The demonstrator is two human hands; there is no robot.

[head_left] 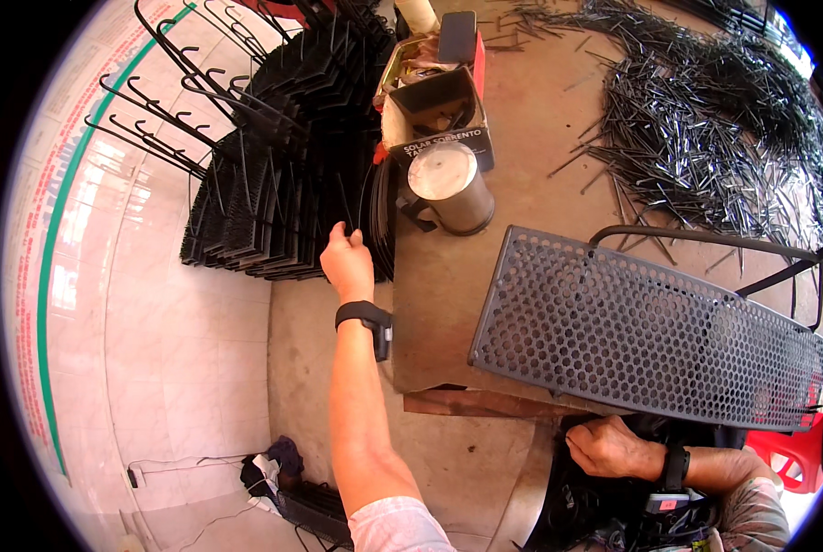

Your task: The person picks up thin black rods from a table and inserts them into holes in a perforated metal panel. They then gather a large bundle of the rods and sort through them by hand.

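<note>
Nearest the camera, the light grey fabric sleeve of the left arm is being seen at the lower edge. The bare left hand is being held out at the near side of the dense stack of black metal panels, left of the brown-topped table; its fingers are being shown partly bent, but whether anything is being gripped cannot be told. The bare right hand is being held in a loose fist just below the long black perforated metal panel, no held item being shown. That panel is apparently being projected over the table's near edge; tipping could be caused by the right forearm being raised against it. Slender black strips are being seen heaped beyond it, and skidding could be caused by strips being trapped underneath. The dull grey metal mug is being stood near the table's left edge, where a fall could be caused by a sideways sweep of the left arm. Snagging on the hooked black rods is also being noted as a risk, as is slumping of the stack under an uneven pull.
</note>
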